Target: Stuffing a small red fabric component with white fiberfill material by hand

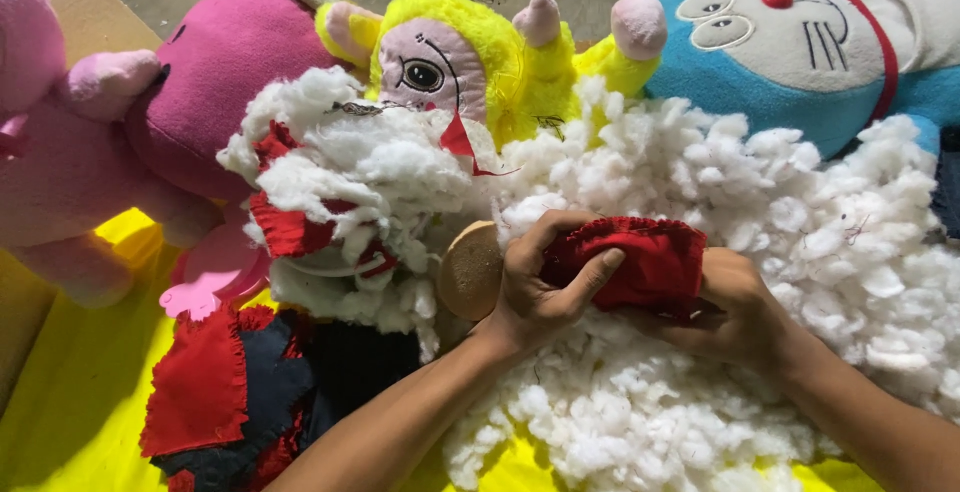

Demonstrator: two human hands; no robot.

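Head view: plush toys [470, 62] and white stuffing [800, 222] around both hands' red fabric piece [650, 262].

We see matt red cloth [645, 262], fluffy white fibre stuffing [800, 222], and a shaggy yellow plush toy [520, 62].

Bright red fabric piece [640, 262] bunched in my fingers [585, 277], plain, no print. White stuffing [700, 392] heaped all round it. Ahead, a yellow plush toy [470, 57] with a pale pink face and black eye, a magenta plush [225, 77], and a blue-and-white plush [790, 42] with a red nose. Yellow sheet [70, 402] below; red and navy scraps [240, 382] on it.
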